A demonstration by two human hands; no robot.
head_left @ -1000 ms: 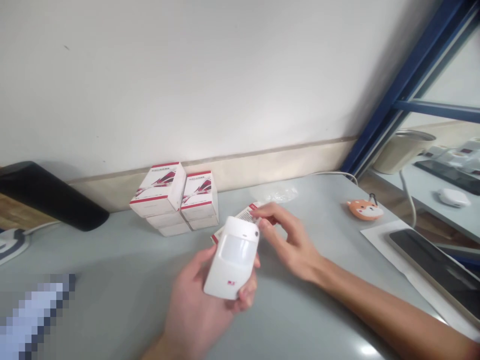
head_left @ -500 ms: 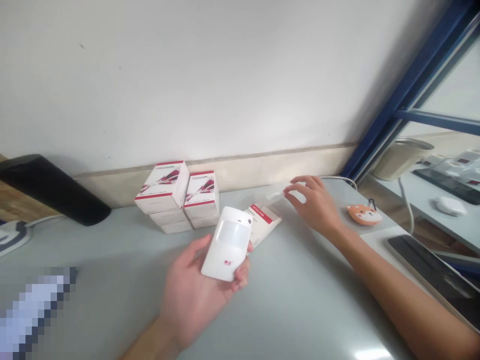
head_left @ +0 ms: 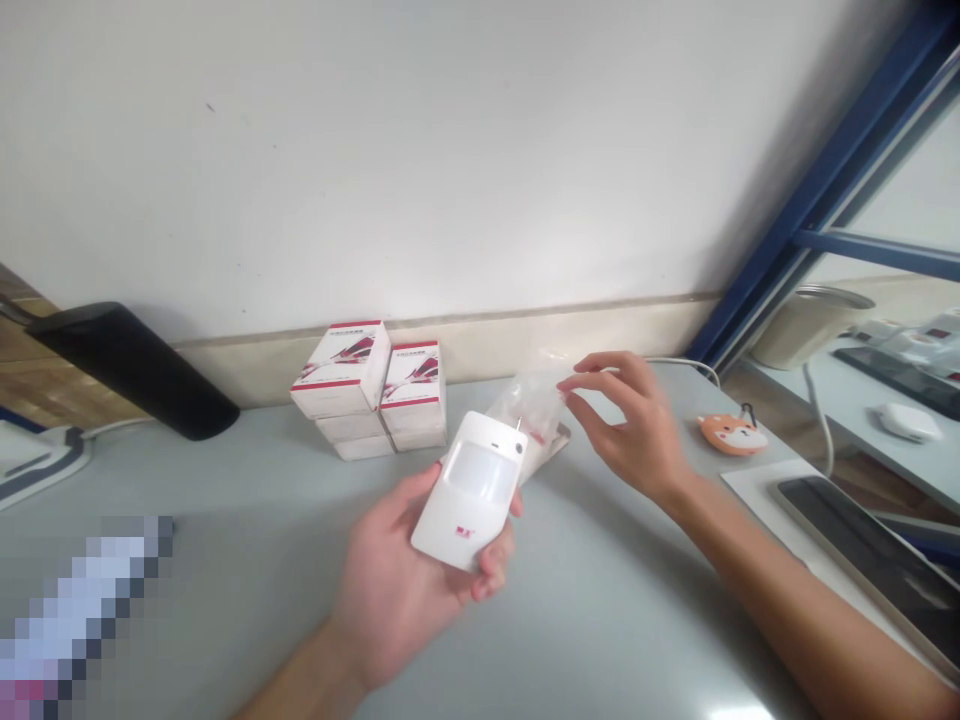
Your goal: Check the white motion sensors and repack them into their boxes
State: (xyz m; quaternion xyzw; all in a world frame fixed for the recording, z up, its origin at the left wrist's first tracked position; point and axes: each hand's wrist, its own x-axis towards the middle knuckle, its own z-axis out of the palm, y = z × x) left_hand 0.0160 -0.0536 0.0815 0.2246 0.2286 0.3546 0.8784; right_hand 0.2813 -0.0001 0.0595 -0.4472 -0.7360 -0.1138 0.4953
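Observation:
My left hand cradles a white motion detector with a frosted window and a small red mark, held face up above the grey table. Just beyond the detector, my right hand pinches a clear plastic bag by its upper edge and lifts it off the table. Under the bag a red-and-white leaflet lies flat, mostly hidden by the bag and the detector.
Stacked white-and-red boxes stand against the wall. A black cylinder lies at the left. An orange animal-shaped keychain and a tablet on white paper sit at the right. A blue frame post borders another table.
My right hand left the detector, reached to the far side of the table, took the clear bag and drew it back toward the detector. My left hand kept holding the detector.

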